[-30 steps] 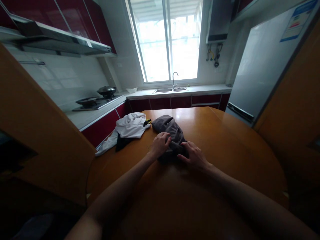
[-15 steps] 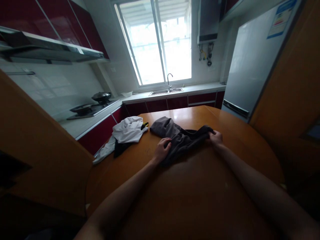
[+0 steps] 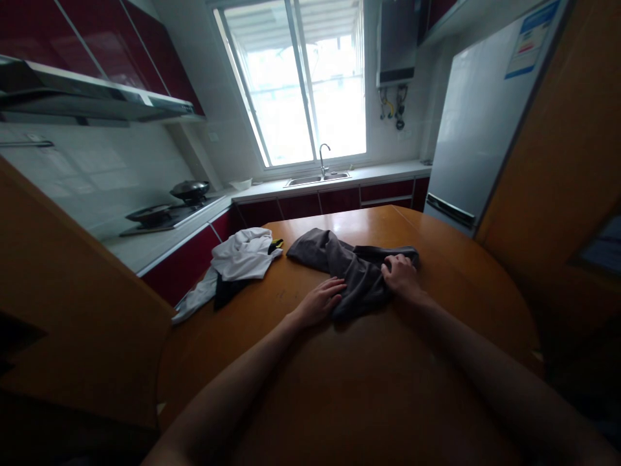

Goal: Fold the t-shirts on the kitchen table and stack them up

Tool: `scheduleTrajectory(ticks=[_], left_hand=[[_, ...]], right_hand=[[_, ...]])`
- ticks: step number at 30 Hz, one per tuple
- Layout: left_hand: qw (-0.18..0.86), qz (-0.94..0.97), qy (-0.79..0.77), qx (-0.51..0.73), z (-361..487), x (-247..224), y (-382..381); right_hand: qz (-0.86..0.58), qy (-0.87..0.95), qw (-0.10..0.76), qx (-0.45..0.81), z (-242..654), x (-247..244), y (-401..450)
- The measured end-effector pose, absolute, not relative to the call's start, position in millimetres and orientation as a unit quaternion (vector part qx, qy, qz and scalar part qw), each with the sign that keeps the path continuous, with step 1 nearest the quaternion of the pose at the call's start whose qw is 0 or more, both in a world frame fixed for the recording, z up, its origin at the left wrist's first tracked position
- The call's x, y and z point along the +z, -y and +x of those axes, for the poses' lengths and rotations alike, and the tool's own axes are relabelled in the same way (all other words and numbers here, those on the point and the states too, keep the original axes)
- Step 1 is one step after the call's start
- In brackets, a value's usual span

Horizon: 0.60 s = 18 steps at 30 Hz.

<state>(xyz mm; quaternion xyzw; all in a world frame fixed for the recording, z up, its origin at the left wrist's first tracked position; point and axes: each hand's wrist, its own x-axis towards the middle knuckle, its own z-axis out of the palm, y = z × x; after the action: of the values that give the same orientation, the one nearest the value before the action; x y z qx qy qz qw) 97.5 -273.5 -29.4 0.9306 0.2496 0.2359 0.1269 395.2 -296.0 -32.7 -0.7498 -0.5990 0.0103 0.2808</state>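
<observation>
A dark grey garment [image 3: 354, 275] lies crumpled on the round wooden table [image 3: 369, 382]. My left hand [image 3: 323, 299] rests at its near left edge, fingers extended over the cloth and holding nothing. On the right part of the garment lies my right hand [image 3: 401, 273], its fingers spread and slightly bent on the fabric. Left of the grey garment, a white garment [image 3: 245, 255] sits in a loose heap with a black cloth [image 3: 227, 290] partly beneath it. A bit of yellow trim shows at the heap's right side.
Beyond the table runs a white counter [image 3: 378, 173] with a sink [image 3: 317, 179] and faucet [image 3: 322, 158]. Pans [image 3: 190, 189] stand on the stove at the left. A refrigerator [image 3: 478, 123] is at the right, and a range hood [image 3: 97, 97] hangs upper left.
My right hand has let go of the garment's right end and moved left onto the cloth. That end now lies flatter. My left hand has shifted slightly right, its fingers straighter.
</observation>
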Motion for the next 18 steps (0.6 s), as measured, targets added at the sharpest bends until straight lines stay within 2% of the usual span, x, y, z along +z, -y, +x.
scheduleTrajectory(ticks=[5,12,18], left_hand=[[0.097,0.922,-0.252,0.278,98,-33,273],[0.020,0.801,-0.431,0.415,64,-32,215],[0.007,0.785,-0.499,0.367,36,-34,151]], right_hand=[[-0.771,0.618,0.145,0.049,388,-50,296],[-0.733,0.665,0.127,0.059,427,-67,267],[-0.678,0.726,0.098,0.060,498,-64,214]])
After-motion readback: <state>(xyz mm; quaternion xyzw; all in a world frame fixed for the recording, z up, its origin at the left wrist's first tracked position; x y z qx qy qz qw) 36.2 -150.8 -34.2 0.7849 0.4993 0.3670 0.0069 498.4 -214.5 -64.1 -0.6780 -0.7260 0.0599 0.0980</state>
